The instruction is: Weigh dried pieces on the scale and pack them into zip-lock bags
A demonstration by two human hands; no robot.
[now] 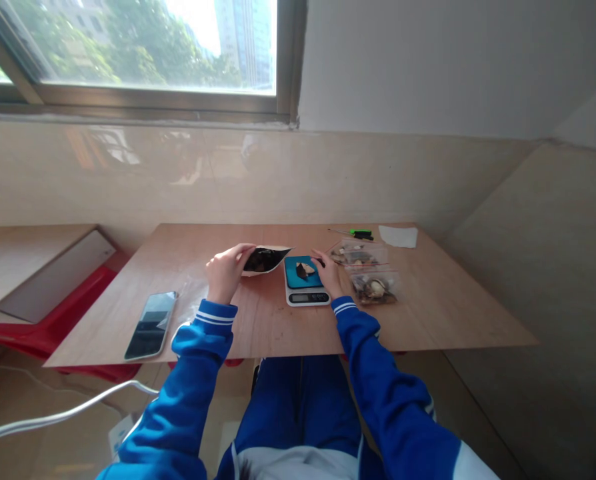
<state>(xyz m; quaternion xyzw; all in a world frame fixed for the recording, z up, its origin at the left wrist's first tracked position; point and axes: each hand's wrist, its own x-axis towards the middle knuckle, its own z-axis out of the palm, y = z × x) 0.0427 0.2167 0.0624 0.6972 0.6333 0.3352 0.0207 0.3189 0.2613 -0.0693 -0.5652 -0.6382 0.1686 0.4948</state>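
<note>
My left hand [227,272] pinches the rim of an open pouch [267,261], which is pale outside and dark inside. The pouch leans to the left of a small white kitchen scale [308,297] with a blue top. On the scale lie a few pale and dark dried pieces [305,270] that look like mushroom slices. Over the scale's right edge, my right hand [328,272] is closed, with a small dark piece [321,263] showing at its fingertips. Whatever the pouch holds is too dark to make out.
Two clear zip bags of dried slices, a far one [359,253] and a nearer one [377,288], lie right of the scale. Beyond them are screwdrivers [362,234] and white paper [398,237]. A phone [151,325] and crumpled clear plastic [191,293] lie on the left.
</note>
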